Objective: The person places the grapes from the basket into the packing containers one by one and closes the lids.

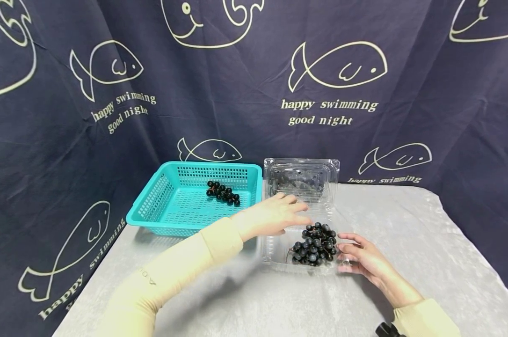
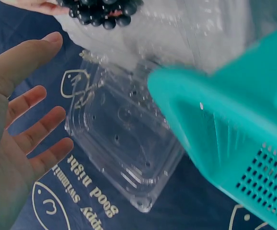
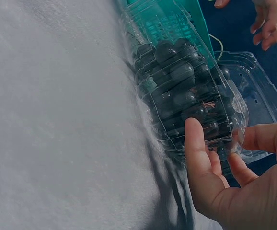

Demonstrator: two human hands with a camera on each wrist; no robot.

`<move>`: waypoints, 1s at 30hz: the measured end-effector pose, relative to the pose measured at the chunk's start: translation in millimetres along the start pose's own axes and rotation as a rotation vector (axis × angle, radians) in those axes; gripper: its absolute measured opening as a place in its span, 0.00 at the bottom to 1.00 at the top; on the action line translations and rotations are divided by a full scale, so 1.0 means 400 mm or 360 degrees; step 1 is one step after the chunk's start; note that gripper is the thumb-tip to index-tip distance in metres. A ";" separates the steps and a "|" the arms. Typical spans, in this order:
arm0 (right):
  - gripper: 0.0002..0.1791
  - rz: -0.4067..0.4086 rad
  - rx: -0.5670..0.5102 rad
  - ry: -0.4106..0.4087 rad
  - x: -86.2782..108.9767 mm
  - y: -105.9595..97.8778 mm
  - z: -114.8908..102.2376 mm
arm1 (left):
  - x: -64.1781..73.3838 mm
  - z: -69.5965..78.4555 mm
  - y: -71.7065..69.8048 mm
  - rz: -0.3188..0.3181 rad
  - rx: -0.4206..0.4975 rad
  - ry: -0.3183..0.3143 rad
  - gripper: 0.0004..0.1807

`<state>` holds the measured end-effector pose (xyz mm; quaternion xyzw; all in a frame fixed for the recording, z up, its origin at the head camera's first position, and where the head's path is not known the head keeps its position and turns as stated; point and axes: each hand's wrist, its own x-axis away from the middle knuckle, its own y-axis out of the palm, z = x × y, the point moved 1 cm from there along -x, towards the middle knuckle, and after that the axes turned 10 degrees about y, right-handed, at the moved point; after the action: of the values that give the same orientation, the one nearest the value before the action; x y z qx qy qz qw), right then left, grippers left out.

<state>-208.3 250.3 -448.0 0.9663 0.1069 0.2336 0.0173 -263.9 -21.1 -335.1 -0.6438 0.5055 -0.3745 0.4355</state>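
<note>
A bunch of dark grapes (image 1: 314, 245) lies in the right part of a clear plastic box (image 1: 275, 252), whose hinged lid (image 1: 300, 180) is folded back. My left hand (image 1: 275, 215) hovers over the box between lid and grapes, fingers spread and nothing in them. In the left wrist view its thumb (image 2: 38, 52) stands well apart from the fingers. At the right end of the box my right hand (image 1: 363, 260) holds the corner, fingers bent around it. The right wrist view has the thumb (image 3: 196, 148) along the clear wall, with grapes showing through the plastic.
A turquoise basket (image 1: 153, 224) stands left of the box, with a smaller bunch of grapes (image 1: 223, 193) inside. A pale cloth (image 1: 405, 224) covers the table. Behind hangs a dark blue curtain (image 1: 254, 103) with fish drawings. A small black object (image 1: 388, 329) shows by the right sleeve.
</note>
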 end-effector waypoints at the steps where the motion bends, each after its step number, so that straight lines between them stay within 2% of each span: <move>1: 0.29 0.0000 0.0000 -0.0001 0.000 0.000 0.000 | 0.005 -0.005 -0.002 -0.0007 -0.0002 -0.0012 0.39; 10: 0.28 -0.0010 -0.0010 -0.0002 0.002 -0.001 -0.001 | 0.036 -0.052 -0.021 0.0037 -0.0046 -0.0073 0.40; 26: 0.30 -0.0005 0.0022 0.0010 0.001 0.001 -0.003 | 0.088 -0.153 -0.026 0.0034 -0.0069 -0.0230 0.41; 30: 0.29 -0.0008 0.0018 0.0009 0.001 -0.001 -0.002 | 0.098 -0.180 -0.023 0.0064 -0.0043 -0.0273 0.40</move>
<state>-208.2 250.7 -446.9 0.9654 0.1108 0.2357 0.0122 -319.1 -71.5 -300.3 -0.6690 0.4842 -0.3025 0.4759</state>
